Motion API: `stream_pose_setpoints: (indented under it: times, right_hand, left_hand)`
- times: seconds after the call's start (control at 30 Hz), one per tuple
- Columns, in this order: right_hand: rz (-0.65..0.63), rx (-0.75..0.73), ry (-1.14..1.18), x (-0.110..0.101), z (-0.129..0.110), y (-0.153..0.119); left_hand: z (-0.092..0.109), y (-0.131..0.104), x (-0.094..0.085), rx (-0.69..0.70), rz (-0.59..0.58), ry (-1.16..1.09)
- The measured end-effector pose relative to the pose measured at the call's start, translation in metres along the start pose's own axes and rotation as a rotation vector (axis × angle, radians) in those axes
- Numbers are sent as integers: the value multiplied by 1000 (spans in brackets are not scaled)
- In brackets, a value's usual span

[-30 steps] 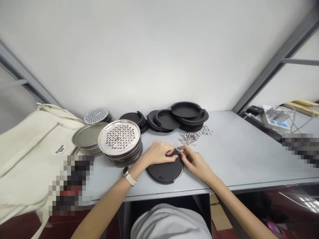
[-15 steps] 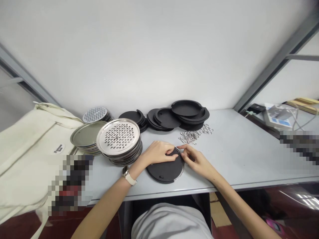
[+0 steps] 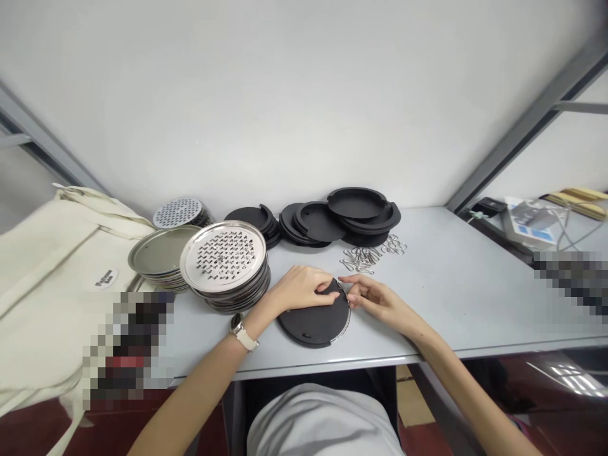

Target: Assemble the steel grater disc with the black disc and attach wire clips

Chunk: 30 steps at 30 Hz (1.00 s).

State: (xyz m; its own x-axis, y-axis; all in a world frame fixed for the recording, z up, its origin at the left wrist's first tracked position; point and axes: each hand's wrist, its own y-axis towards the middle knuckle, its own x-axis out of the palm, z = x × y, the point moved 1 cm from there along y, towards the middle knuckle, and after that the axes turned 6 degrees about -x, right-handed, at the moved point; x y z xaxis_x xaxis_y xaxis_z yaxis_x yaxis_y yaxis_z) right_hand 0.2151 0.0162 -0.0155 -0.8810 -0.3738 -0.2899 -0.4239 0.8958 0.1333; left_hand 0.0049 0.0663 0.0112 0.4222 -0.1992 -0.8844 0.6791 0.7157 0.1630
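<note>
A round black cover (image 3: pixel 316 323) lies flat near the table's front edge, a thin silver rim showing along its right side. My left hand (image 3: pixel 304 288) rests over its upper left, thumb stretched across the top and the other fingers bent at the far edge, holding it. At the upper right of the rim, my right hand (image 3: pixel 373 301) has its fingers curled and the fingertips against the edge. A sliver of silver metal shows by the right index fingertip; what those fingers pinch is mostly hidden. Small metal hooks (image 3: pixel 360 259) lie in a pile just beyond.
Metal grater discs (image 3: pixel 225 259) are stacked at the left, beside plain round metal plates (image 3: pixel 164 250). More black covers (image 3: pixel 358 206) lean together along the wall. Metal rings (image 3: pixel 394 245) lie near the hooks. A cream cloth bag (image 3: pixel 57 272) fills the left side.
My right hand has shifted slightly at the rim, its fingers more curled, and the silver piece at its fingertips shows less. My left hand stays on the cover.
</note>
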Motion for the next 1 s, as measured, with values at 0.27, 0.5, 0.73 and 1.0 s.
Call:
stream_pose_setpoints:
  times: [0.27, 0.5, 0.73, 1.0]
  right_hand:
    - [14, 40, 42, -3, 3, 3]
    - [19, 35, 28, -4, 1, 2]
    - [7, -3, -12, -2, -2, 1]
    - [79, -33, -92, 5, -1, 3]
  left_hand:
    - [0, 0, 0, -14, -3, -3]
    - [1, 1, 1, -11, -2, -7]
    - [2, 1, 0, -10, 0, 4]
    - [-1, 1, 2, -7, -4, 6]
